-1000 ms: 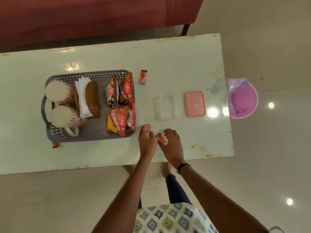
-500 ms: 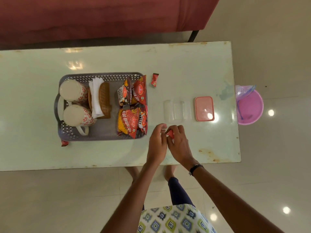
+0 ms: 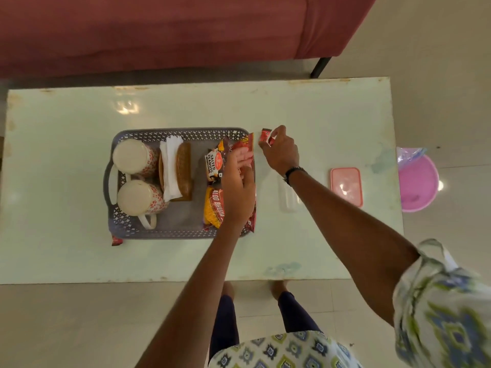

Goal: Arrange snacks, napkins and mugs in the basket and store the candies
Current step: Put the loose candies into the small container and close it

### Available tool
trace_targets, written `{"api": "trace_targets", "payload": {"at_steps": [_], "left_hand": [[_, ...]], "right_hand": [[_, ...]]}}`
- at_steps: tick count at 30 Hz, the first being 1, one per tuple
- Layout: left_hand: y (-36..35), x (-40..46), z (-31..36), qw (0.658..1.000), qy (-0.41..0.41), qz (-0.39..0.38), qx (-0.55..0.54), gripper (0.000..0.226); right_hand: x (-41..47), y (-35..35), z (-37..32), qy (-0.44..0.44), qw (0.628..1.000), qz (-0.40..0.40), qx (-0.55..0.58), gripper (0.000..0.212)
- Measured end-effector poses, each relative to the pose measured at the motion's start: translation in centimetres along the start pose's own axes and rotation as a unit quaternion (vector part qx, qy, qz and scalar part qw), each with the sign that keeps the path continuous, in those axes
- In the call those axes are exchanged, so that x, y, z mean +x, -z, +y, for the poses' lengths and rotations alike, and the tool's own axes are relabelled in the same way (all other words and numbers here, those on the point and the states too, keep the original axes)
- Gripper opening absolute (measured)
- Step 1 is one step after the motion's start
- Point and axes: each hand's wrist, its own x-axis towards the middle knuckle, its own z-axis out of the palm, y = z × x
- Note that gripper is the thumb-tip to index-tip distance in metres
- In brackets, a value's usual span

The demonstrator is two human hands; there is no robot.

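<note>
Pinching glossy red candy [image 3: 265, 136], perforated basket [image 3: 175, 133]

The left hand [image 3: 236, 187] covers much of the snack packets [image 3: 214, 208]; a candy [image 3: 117, 240] peeks half-hidden from under the basket [image 3: 138, 229].

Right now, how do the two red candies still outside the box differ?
Place: the candy by the right hand, call it the far candy, lies past the basket's far right corner; the near candy lies at its near left corner.
Contact: the right hand's fingertips are at the far candy; no hand is near the near candy.
Visibility: the far candy shows almost whole; the near candy is partly tucked under the basket.
Both have red wrappers and lie on the table.
</note>
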Motion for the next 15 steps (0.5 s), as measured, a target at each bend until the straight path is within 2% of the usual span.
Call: {"api": "trace_targets", "payload": {"at_steps": [3,6,10,12,15], "left_hand": [[0.5,0.8,-0.5,1.0,0.002,0.006,-0.001,0.031],[1.2,1.3,-0.8,1.0,0.018,-0.007,-0.015,0.031],[2.4,1.6,-0.8,1.0,0.021,-0.011,-0.016,0.031],[3.0,1.7,-0.5,0.999,0.025,-0.008,-0.024,0.031],[4.3,1.7,-0.2,0.999,0.025,0.0,-0.047,0.031]], "right_hand": [[1.1,-1.4,-0.7,-0.031,0.999,-0.005,-0.028,0.046],[1.9,-2.3,-0.8,-0.046,0.996,-0.011,-0.076,0.042],[2.3,-2.4,-0.6,-0.024,0.991,-0.05,-0.125,0.04],[2.4,-1.9,-0.8,-0.035,0.993,-0.051,-0.104,0.043],[2.4,-0.1,-2.6,-0.063,0.997,0.02,0.037,0.03]]}}
